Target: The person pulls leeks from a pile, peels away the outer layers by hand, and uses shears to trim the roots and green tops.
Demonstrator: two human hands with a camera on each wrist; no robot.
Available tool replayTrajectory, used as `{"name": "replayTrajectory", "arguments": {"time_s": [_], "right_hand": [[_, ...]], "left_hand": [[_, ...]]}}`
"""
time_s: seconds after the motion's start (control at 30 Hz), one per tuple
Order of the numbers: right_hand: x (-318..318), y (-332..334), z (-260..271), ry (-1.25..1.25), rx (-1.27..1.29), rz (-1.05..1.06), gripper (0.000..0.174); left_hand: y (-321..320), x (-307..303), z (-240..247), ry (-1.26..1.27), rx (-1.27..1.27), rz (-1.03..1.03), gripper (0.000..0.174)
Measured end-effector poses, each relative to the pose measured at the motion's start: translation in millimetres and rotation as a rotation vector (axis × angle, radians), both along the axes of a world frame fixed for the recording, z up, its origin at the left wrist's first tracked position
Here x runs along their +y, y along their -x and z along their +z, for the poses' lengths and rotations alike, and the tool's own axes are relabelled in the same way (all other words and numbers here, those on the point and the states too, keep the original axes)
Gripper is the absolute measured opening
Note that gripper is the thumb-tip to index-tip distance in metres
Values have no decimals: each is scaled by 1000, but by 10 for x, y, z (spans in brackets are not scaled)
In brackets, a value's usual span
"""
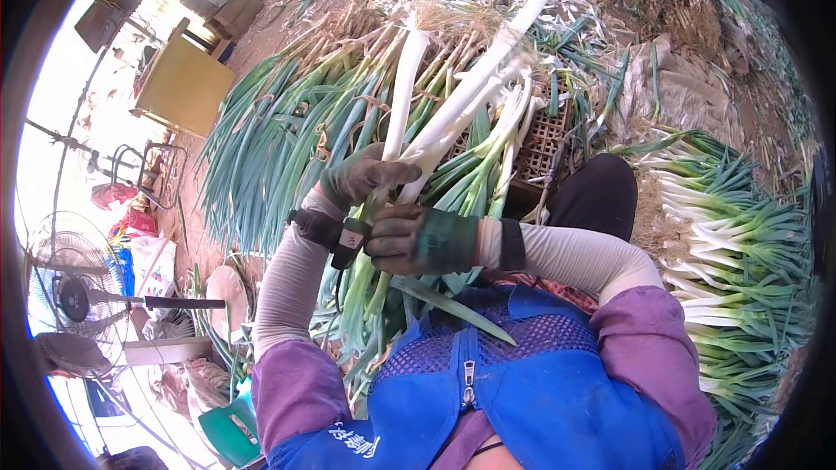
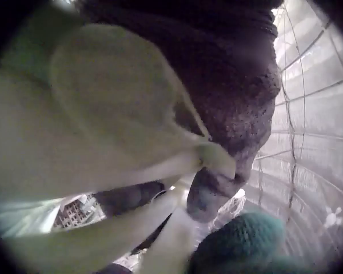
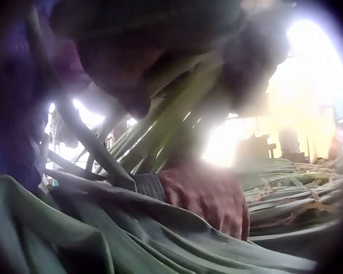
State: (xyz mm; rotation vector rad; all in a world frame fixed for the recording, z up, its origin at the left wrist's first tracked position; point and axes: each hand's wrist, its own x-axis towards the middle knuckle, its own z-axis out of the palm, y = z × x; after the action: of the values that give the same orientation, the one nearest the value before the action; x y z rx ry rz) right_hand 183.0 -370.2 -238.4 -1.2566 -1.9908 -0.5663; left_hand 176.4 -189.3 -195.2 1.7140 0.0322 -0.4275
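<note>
Several green onions point(image 1: 402, 96) with thick white stems are bunched in front of the chest, stems pointing up and away, leaves hanging towards the lap. My gloved left hand point(image 1: 366, 176) grips the bunch where the white stems meet the leaves. Just below it, my right hand point(image 1: 427, 242), in a green-coated glove, has its fingers curled round the leaves. Seen close in the left wrist view, pale stems point(image 2: 108, 114) lie against the dark glove. The right wrist view shows leaves point(image 3: 177, 97) passing under dark, blurred fingers. One loose leaf point(image 1: 461, 312) slants across the blue vest.
A big heap of green onions point(image 1: 287, 122) lies ahead, beside a brown plastic crate point(image 1: 544, 144). More with white stems point(image 1: 697, 235) are piled at the right. A fan point(image 1: 74, 296) and a green stool point(image 1: 231, 431) stand at left, a yellow board point(image 1: 183, 83) farther back.
</note>
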Motion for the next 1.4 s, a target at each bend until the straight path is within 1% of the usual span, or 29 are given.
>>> {"name": "replayTrajectory", "arguments": {"time_s": [0.03, 0.13, 0.17, 0.2, 0.23, 0.27, 0.3, 0.37, 0.4, 0.47, 0.5, 0.53, 0.63, 0.67, 0.7, 0.77, 0.83, 0.87, 0.97, 1.03, 1.07, 1.1, 1.13, 1.17, 1.23, 1.27, 1.3, 1.37, 1.4], "right_hand": [[-64, -21, -2, -17, 57, -46, 27], [-384, -174, 46, -62, 306, -200, 30], [-489, -311, 23, -36, 621, -231, 42], [-481, -403, -181, -201, 759, -440, 57], [-501, -527, -146, -34, 1596, -40, 51], [-493, -691, -176, -155, 1943, 127, 45], [-476, -960, -318, -27, 2070, 429, 42], [-434, -1075, -252, -195, 2087, 721, 40], [-394, -1189, -271, -167, 2084, 587, 40], [-480, -1271, -376, -145, 1971, 563, 39], [-499, -1203, -251, -188, 2009, 438, 38], [-517, -1131, -115, -226, 2044, 309, 37], [-475, -1196, 27, -257, 1623, -5, 34], [-464, -1236, 79, -268, 1477, -99, 34], [-498, -1269, 197, -190, 1649, -137, 34], [-530, -1492, 101, -317, 682, -615, 33], [-595, -1594, 49, -150, 1269, -246, 44], [-612, -1627, 12, -158, 1194, -252, 44], [-662, -1521, 217, -61, 1402, -288, 37], [-626, -1504, 249, -140, 1453, -160, 33], [-591, -1527, 289, -250, 2021, 78, 31], [-600, -1563, 249, -298, 1974, 83, 30], [-653, -1630, 163, -346, 1928, 84, 30], [-722, -1705, 81, -392, 1881, 85, 30], [-899, -1751, 153, -476, 1964, -51, 31], [-934, -1699, 224, -469, 1978, 38, 34], [-952, -1672, 296, -462, 1986, 131, 37], [-845, -1564, 495, -329, 1884, 114, 38], [-699, -1566, 493, -335, 1830, 117, 37]], "left_hand": [[-4, 17, 13, 32, 45, 0, 43], [34, 108, -36, -86, -184, 9, 45], [58, 98, 1, -50, -115, 35, 43], [105, 24, 127, -13, -42, 58, 42], [128, -27, 192, 24, 33, 76, 40], [113, 8, 182, -18, 94, 21, 49], [99, -9, 146, -49, 71, 12, 49], [62, -54, 107, -116, 17, -3, 48], [60, -80, 121, -153, -18, -9, 44], [99, -96, 97, 14, -24, 114, 46], [102, -80, 64, 102, -27, 178, 48], [71, 0, 30, 36, -54, 159, 49], [80, 7, -66, -15, -67, 150, 50], [96, 23, -84, -31, -136, 35, 48], [100, -84, 57, -137, -23, 49, 48], [119, -175, 62, -33, -147, -4, 54], [142, -143, 42, -47, -132, 11, 52], [152, -108, 28, -54, -126, 19, 51], [152, 89, -41, -56, -192, 5, 42], [177, 114, -41, -125, -173, 90, 46], [195, 199, -147, -158, -224, 132, 47], [214, 269, -199, -190, -274, 172, 49], [237, 311, -164, 28, -94, 231, 54], [236, 442, -195, 57, -221, 172, 50], [244, 530, -17, -71, -99, 332, 42], [252, 601, -30, -87, -169, 348, 44], [244, 563, -9, -72, -203, 327, 45], [210, 413, 36, -43, -269, 279, 46], [170, 400, 15, -138, -261, 162, 48]]}}
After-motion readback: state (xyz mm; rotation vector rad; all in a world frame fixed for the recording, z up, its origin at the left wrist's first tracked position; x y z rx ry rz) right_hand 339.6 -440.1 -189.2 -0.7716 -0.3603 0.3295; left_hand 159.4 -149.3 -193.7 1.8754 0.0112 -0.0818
